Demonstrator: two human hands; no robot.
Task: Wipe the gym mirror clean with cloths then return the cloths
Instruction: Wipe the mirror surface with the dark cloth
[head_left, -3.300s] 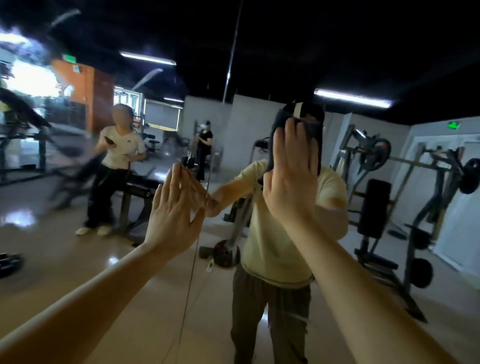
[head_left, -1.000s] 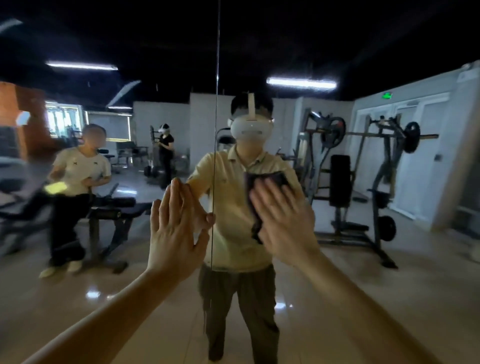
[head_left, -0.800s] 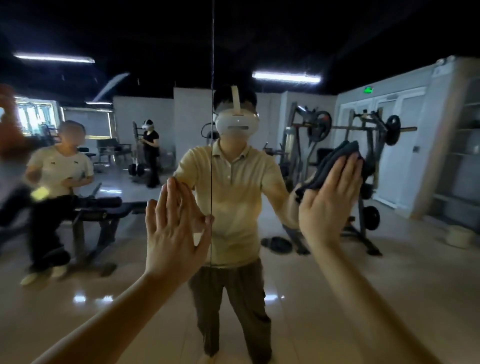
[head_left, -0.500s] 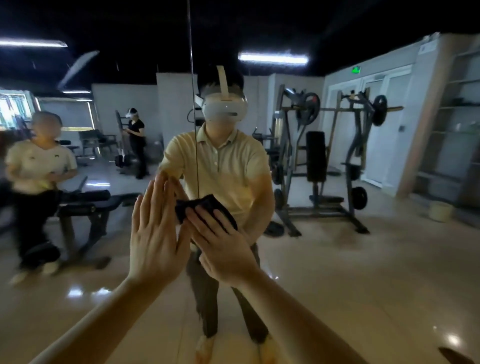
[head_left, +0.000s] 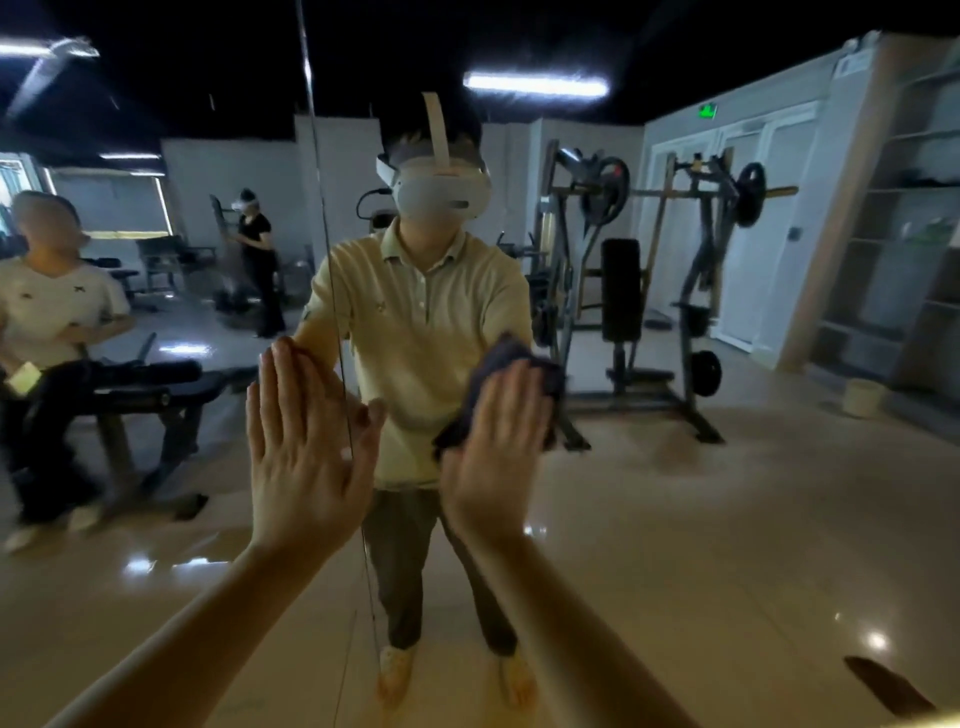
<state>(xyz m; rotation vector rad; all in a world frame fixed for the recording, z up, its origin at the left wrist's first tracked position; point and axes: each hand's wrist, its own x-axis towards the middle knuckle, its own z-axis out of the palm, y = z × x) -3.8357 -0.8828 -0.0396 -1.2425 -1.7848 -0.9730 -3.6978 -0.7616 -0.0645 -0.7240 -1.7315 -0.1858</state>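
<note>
The gym mirror (head_left: 727, 519) fills the view, with a vertical seam (head_left: 332, 312) between two panels. My right hand (head_left: 493, 457) presses a dark grey cloth (head_left: 498, 374) flat against the glass with straight fingers, just right of the seam at chest height. The cloth bunches out above and left of my fingers. My left hand (head_left: 301, 447) lies flat on the glass, fingers straight and pointing up, across the seam's left side. It holds nothing. My own reflection in a yellow shirt stands behind both hands.
Reflected in the mirror are a seated person (head_left: 52, 322) on a bench at left, another person (head_left: 254, 260) standing further back, weight machines (head_left: 649, 312) at right, and a shiny tan floor.
My right hand has swept the cloth from beside my left hand to the right and slightly up on the glass. My left hand stays planted by the seam.
</note>
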